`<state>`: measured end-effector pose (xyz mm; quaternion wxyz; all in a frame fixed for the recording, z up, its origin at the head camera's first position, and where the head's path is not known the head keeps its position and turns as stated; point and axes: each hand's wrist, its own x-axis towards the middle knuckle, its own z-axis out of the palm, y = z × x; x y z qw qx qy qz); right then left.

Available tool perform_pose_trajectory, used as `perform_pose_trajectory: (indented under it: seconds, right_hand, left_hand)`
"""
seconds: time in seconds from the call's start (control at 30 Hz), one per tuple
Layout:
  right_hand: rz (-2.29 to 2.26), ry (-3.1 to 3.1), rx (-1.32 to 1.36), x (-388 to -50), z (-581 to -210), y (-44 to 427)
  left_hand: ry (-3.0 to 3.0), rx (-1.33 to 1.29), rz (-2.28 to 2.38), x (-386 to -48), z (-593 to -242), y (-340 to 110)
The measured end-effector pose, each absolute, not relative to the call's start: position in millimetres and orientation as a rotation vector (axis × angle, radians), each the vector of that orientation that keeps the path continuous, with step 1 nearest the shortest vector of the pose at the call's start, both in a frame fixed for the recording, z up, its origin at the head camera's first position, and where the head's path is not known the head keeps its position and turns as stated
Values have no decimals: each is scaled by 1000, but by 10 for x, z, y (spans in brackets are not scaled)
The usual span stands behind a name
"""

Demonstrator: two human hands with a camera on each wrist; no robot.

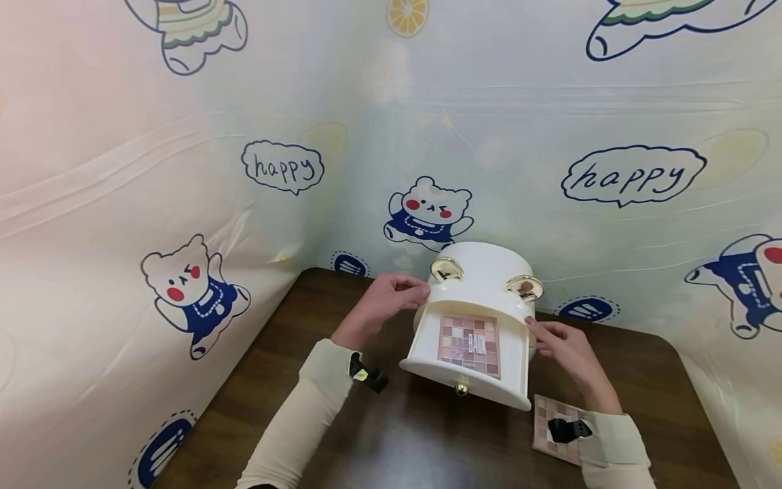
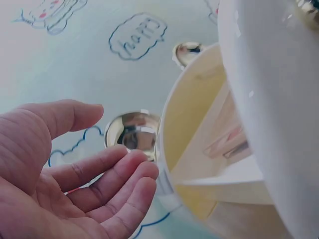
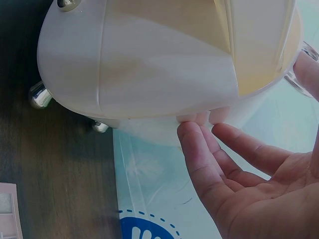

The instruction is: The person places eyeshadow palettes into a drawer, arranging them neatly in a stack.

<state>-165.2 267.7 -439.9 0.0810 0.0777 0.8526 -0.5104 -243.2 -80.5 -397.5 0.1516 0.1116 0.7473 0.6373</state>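
Observation:
A white rounded box [image 1: 479,266] with two round gold pieces on its upper front stands on the table, its drawer [image 1: 427,369] pulled out. Inside the drawer lies a pinkish checkered palette [image 1: 467,345] marked "BACK". My left hand [image 1: 391,302] is at the box's left side; in the left wrist view its fingers [image 2: 117,169] are loosely bent, tips close to the rim, holding nothing. At the other side my right hand [image 1: 568,350] reaches up with extended fingers [image 3: 199,154], whose tips touch the white side wall in the right wrist view.
A second checkered palette [image 1: 550,435] lies on the dark wooden table [image 1: 391,448], partly hidden by the right wrist. A gold knob [image 1: 461,389] juts from the drawer front. Printed cloth [image 1: 519,136] hangs close behind the box.

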Motion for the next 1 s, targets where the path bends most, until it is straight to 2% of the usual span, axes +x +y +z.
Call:
perform_pose_trajectory:
  seconds: [0.3,1.0]
  right_hand:
    - [-1507,2555,248,-1645,-4399,2676]
    - [-1582,2642,288,-1421,-4366,2793]
  left_hand:
    - [2229,246,1799,-2598,-4082,-809]
    - [2296,149,1656,-2708,-4177,-627]
